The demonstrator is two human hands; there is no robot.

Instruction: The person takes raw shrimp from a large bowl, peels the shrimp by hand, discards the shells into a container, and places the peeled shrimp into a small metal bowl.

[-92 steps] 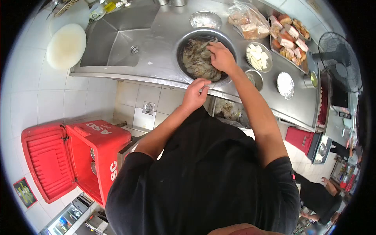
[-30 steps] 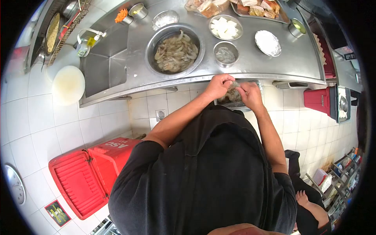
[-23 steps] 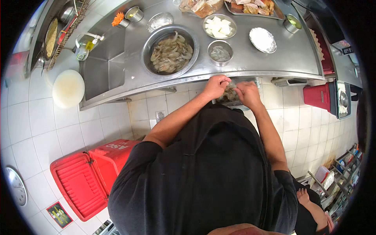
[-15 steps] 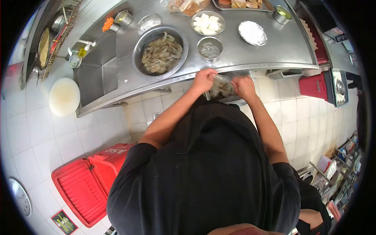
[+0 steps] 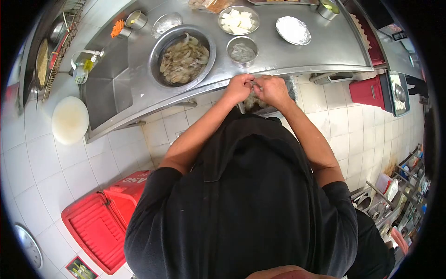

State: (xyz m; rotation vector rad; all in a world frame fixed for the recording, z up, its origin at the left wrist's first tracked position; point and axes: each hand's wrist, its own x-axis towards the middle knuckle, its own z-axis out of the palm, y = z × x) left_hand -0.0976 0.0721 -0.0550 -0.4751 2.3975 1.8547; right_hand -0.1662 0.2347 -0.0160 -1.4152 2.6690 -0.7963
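Observation:
My left hand [image 5: 239,89] and my right hand [image 5: 273,91] meet just below the front edge of the steel counter. Both are closed, their fingertips pinching a small greyish shrimp [image 5: 252,86] that is mostly covered. Under them is a container lined with clear plastic, with shrimp shells [image 5: 253,103] in it. On the counter, a large metal bowl [image 5: 154,69] of raw unpeeled shrimp [image 5: 185,59] stands to the left. Nearer my hands, a small metal bowl [image 5: 242,64] contains pale peeled shrimp [image 5: 242,52].
A sink [image 5: 109,100] is at the counter's left end. Behind the bowls are a plate of white cubes [image 5: 238,21] and a foil-covered dish [image 5: 293,30]. Red bins stand at left [image 5: 100,232] and right [image 5: 369,92]. A round white board [image 5: 70,120] is beside the sink.
My right hand has moved left and up from over the shell container to meet my left hand. The shrimp now shows between their fingertips. The whole view has shifted slightly.

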